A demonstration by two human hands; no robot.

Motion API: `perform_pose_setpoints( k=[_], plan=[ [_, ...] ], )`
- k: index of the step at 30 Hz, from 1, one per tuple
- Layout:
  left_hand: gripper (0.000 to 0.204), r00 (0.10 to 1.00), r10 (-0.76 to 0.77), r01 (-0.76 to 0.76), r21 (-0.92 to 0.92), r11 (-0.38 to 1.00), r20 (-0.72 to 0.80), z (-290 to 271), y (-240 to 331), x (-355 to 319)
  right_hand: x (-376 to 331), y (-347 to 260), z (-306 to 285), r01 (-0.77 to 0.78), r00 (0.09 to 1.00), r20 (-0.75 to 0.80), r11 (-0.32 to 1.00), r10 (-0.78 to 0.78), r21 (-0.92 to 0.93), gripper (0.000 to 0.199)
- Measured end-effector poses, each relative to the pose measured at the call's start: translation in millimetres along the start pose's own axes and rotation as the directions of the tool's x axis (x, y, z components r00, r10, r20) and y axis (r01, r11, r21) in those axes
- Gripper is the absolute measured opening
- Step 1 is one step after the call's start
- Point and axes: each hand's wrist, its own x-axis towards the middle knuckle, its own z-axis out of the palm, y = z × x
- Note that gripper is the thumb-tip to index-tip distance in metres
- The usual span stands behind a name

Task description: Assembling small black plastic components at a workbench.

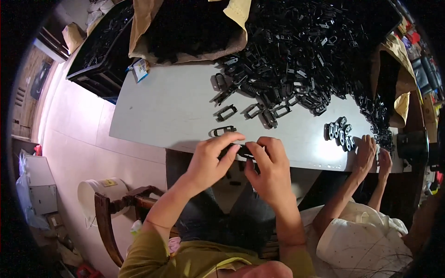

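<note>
White table (157, 106) is filling the middle, curving through the fisheye. Pale floor (69, 120) is running along the table's left side. Black crate (88, 76) is standing off the table's far left, white bucket (88, 194) and wooden chair (103, 217) off its near left. Black-part pile (296, 60) is covering the table's far and right parts; small packet (141, 70) is lying near its far-left edge.

Both forearms are coming in from below, reaching to the table's near edge. Left hand (208, 160) is bending its fingers inward, thumb and forefinger pinching one black part (245, 152). Right hand (271, 162) is curling down and gripping the same part from the other side. That part is sitting at the table's near edge, between the fingertips, mostly hidden; exact shape: can't tell.

Counts: one part is being held; one loose frame (223, 131) is lying on the table just beyond the left hand; two brown paper bags, left one (194, 57) and right one (408, 76), are standing at the table's far and right sides. Pile: too many to count. Two co-worker hands (365, 153) are working at the table's near right, just beside a small part cluster (341, 132), count unclear.
</note>
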Motion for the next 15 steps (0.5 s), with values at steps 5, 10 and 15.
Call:
perform_pose_setpoints(
  k=[5, 10, 15],
  plan=[
    [0.017, 0.993, -0.117, 0.118, -0.071, 0.991, 0.012, 7, 2, -7, -10, 1, -8, -0.014, 0.999, 0.043, 1.0, 0.013, 0.023, 0.041],
    [0.023, 1.0, 0.01, -0.01, -0.011, 1.0, 0.022, 18, 2, -14, -16, -2, -9, 0.016, 0.999, 0.049, 1.0, -0.016, -0.005, 0.04],
    [0.037, 0.994, 0.006, 0.026, -0.276, 0.961, 0.112, 9, 1, -18, -25, 8, -15, -0.132, 0.987, 0.132, 0.948, 0.097, 0.29, 0.032]
  ],
)
